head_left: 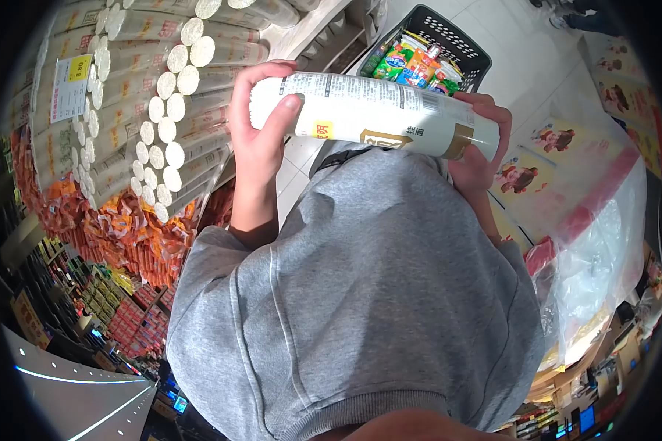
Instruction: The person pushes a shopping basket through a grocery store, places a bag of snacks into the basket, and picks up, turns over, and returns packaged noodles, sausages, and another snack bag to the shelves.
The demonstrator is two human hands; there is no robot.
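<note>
A thick white cylindrical pack of noodles (375, 114) lies crosswise between my two hands, with printed text, a barcode and a yellow label on it. My left hand (263, 110) wraps round its left end, the thumb on the near side. Around the right end my right hand (482, 140) is closed, with fingers over the top edge and the end. Both hands are above the grey sweatshirt (375, 272). Similar noodle packs (165, 110) are stacked on the left, their round white ends showing.
A black basket (467, 53) with colourful packets (412, 65) is on the tiled floor beyond the pack. A price tag (70, 88) hangs at the noodle stack, above orange packets (136, 235). Plastic-wrapped printed boxes (566, 169) stand on the right.
</note>
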